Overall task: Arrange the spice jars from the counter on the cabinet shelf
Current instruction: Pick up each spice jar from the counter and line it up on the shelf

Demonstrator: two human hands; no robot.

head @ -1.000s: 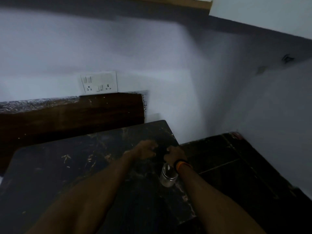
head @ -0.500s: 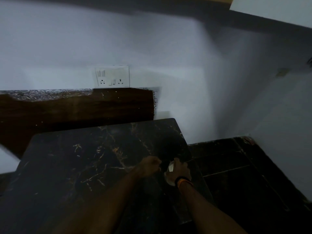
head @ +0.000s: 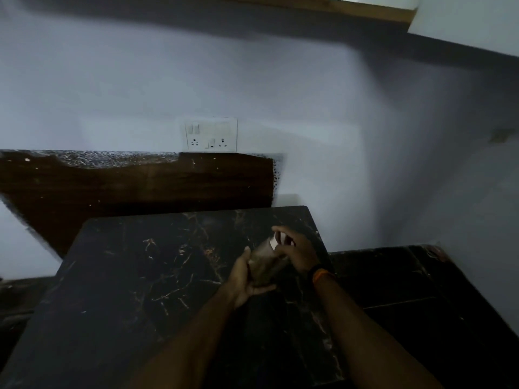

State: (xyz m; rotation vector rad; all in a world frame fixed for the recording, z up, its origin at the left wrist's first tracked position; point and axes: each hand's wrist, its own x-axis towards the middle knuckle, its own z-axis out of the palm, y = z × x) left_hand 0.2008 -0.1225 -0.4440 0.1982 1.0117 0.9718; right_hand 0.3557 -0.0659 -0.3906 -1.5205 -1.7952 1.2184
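Note:
A blurred clear spice jar (head: 265, 263) with dark contents and a pale lid end is held tilted above the black marble counter (head: 140, 276). My left hand (head: 247, 279) cups the jar's body from below and the left. My right hand (head: 295, 248), with an orange band at the wrist, grips the jar's upper lid end. The wooden underside of the cabinet shelf (head: 365, 8) shows at the top edge; its inside is hidden.
A white switch and socket plate (head: 210, 134) sits on the wall behind the counter. A dark wooden backsplash (head: 140, 183) runs along the wall. Dark floor tiles (head: 407, 290) lie right of the counter's edge, beside a corner wall (head: 463, 178).
The jar has come up off the counter and is held tilted by both hands. The view has tilted upward, bringing the shelf edge into sight.

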